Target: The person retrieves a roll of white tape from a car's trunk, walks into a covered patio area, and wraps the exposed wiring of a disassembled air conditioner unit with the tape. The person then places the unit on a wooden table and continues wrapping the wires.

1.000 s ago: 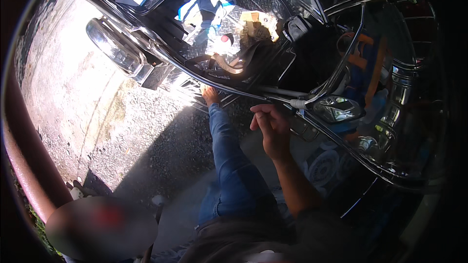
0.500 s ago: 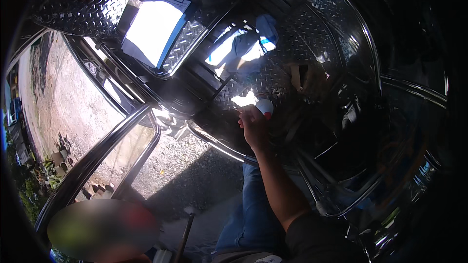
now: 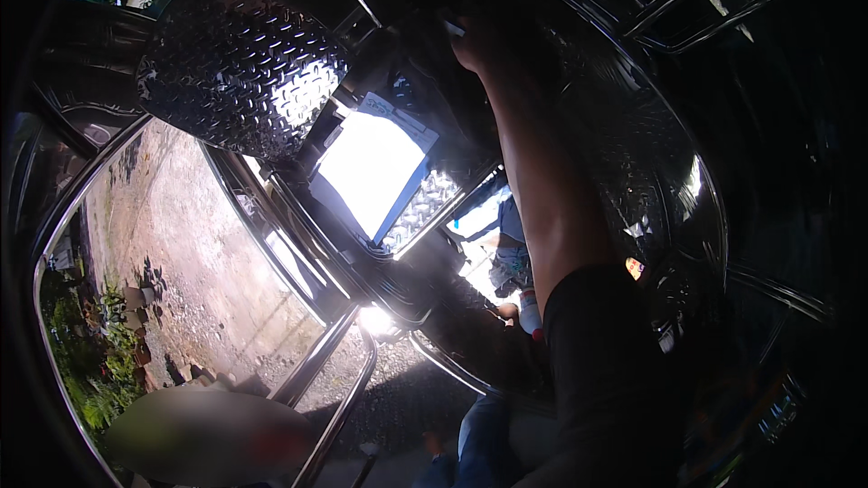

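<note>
1. One bare right hand (image 3: pixel 468 47) reaches into the dark upper middle of the vehicle, its forearm (image 3: pixel 533 181) stretched up from a dark sleeve (image 3: pixel 601 334).
2. Fingers of this hand lie in shadow; whether they grip or merely touch cannot be told. A small pale object (image 3: pixel 455 28) shows at the fingertips, its kind unclear.
3. Left hand out of view; the state of its fingers cannot be told.
4. White paper (image 3: pixel 371 167), brightly sunlit and with a blue edge beneath, lies on a patterned metal shelf (image 3: pixel 423 206), nearer the person than the right hand and to its left.
5. A raised-pattern metal panel (image 3: pixel 240 68) stands left of the paper, partly in glare.
6. Blue and white cloth (image 3: pixel 488 215) lies just beside the forearm, on its left.
7. A white bottle (image 3: pixel 528 307) with a red part is near the sleeve, partly hidden by it.
8. Outside the shiny rail (image 3: pixel 316 357): sunlit ground (image 3: pixel 181 208) and green plants (image 3: pixel 86 343).
</note>
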